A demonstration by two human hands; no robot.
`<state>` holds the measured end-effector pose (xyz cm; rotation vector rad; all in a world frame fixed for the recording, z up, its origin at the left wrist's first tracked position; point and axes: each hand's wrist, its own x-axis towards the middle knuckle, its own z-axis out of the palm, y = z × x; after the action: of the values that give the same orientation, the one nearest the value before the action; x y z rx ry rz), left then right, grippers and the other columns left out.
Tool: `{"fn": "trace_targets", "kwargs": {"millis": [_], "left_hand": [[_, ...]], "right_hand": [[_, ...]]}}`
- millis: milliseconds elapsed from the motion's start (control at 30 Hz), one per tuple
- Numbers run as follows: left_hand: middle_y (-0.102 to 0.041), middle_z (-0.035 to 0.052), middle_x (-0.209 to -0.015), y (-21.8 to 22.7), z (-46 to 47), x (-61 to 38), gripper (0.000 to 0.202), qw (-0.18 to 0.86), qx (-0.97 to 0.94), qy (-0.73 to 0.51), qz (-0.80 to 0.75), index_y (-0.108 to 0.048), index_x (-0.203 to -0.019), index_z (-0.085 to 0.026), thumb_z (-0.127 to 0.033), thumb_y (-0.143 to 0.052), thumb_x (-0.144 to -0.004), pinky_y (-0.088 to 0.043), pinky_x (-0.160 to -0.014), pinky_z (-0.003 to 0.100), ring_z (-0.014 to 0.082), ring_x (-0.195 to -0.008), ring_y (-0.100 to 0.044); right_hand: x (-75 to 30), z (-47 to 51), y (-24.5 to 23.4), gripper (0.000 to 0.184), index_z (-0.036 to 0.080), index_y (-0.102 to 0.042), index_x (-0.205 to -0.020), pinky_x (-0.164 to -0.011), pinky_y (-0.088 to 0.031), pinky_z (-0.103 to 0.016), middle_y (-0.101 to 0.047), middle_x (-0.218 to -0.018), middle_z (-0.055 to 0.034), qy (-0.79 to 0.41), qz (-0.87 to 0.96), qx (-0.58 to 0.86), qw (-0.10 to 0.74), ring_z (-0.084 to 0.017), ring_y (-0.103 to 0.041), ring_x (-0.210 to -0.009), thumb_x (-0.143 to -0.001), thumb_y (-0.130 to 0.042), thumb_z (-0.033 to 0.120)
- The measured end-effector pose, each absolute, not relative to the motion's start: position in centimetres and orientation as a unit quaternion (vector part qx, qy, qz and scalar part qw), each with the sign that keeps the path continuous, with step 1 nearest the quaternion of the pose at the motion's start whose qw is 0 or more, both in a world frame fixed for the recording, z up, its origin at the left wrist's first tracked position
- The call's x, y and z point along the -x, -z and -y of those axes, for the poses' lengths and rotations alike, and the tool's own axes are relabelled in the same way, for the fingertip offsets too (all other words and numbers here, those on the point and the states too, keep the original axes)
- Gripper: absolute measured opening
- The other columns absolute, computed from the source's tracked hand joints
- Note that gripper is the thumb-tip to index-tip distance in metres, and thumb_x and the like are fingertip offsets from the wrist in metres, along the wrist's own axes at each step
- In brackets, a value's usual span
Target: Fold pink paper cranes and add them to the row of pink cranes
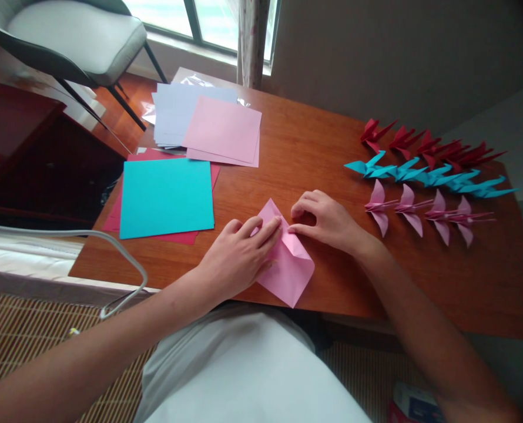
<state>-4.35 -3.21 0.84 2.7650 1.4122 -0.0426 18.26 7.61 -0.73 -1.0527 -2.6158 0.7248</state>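
A partly folded sheet of pink origami paper (283, 279) lies on the table near its front edge, with one flap raised on its right side. My left hand (244, 252) rests over the left part of the sheet, fingers stretched out and pressing it down. On the right side, my right hand (325, 217) has its thumb and curled index finger at the edge of the flap, pinching the paper there. The paper's left corner is hidden under my left hand.
Blue paper (167, 197) lies over red sheets (111, 220) at left. Behind are pink sheets (224, 129) and pale sheets (173, 111). Folded cranes stand in rows at right: red (374, 135), blue (376, 169), pink (378, 207). A white cable (124, 249) loops beside the wooden table (323, 144).
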Motion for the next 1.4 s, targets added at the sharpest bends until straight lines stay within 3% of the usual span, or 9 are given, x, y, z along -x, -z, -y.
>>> {"fn": "trace_targets", "kwargs": {"millis": [233,633,933,1033,1400], "left_hand": [[-0.041,0.0048,-0.164,-0.6,3.2,4.4,0.054,0.027,-0.888,0.025,-0.458,-0.045,-0.155,-0.016,-0.038,-0.041,-0.106,-0.044,-0.085,0.045,0.0288,-0.127,-0.049],[-0.043,0.0027,-0.163,-0.4,3.3,4.5,0.053,0.032,-0.887,0.013,-0.461,-0.045,-0.155,-0.016,-0.038,-0.037,-0.107,-0.043,-0.085,0.045,0.0281,-0.126,-0.048],[-0.043,0.0030,-0.163,-0.3,3.4,4.5,0.054,0.033,-0.885,0.011,-0.464,-0.045,-0.154,-0.016,-0.040,-0.039,-0.106,-0.043,-0.085,0.045,0.0287,-0.128,-0.047],[-0.041,0.0033,-0.164,-0.5,3.4,4.5,0.054,0.035,-0.886,0.012,-0.462,-0.044,-0.155,-0.016,-0.041,-0.040,-0.106,-0.043,-0.085,0.045,0.0286,-0.128,-0.048],[-0.044,0.0028,-0.162,-0.6,3.2,4.5,0.056,0.037,-0.888,0.017,-0.458,-0.046,-0.154,-0.017,-0.042,-0.044,-0.105,-0.043,-0.085,0.044,0.0286,-0.128,-0.049]], "right_hand": [[-16.5,-8.2,0.8,0.020,0.022,-0.063,-0.080,-0.075,-0.042,-0.032,-0.068,-0.086,-0.0018,-0.212,0.885,0.400,0.107,-0.020,-0.057,-0.086,-0.091,-0.073,0.035],[-12.9,-11.5,1.3,0.017,0.022,-0.064,-0.086,-0.066,-0.035,-0.032,-0.069,-0.092,-0.0032,-0.142,0.898,0.402,0.111,-0.021,-0.057,-0.091,-0.095,-0.067,0.036],[-14.6,-10.7,1.5,0.020,0.022,-0.063,-0.084,-0.073,-0.040,-0.032,-0.065,-0.085,-0.0017,-0.200,0.888,0.392,0.135,-0.019,-0.057,-0.085,-0.096,-0.065,0.037],[-16.2,-9.4,1.2,0.023,0.022,-0.061,-0.084,-0.072,-0.040,-0.031,-0.065,-0.088,-0.0017,-0.201,0.890,0.391,0.121,-0.020,-0.056,-0.087,-0.090,-0.074,0.040],[-18.7,-7.3,-0.3,0.025,0.022,-0.061,-0.088,-0.070,-0.041,-0.032,-0.065,-0.093,-0.0029,-0.210,0.907,0.360,0.056,-0.020,-0.057,-0.089,-0.092,-0.072,0.044]]}}
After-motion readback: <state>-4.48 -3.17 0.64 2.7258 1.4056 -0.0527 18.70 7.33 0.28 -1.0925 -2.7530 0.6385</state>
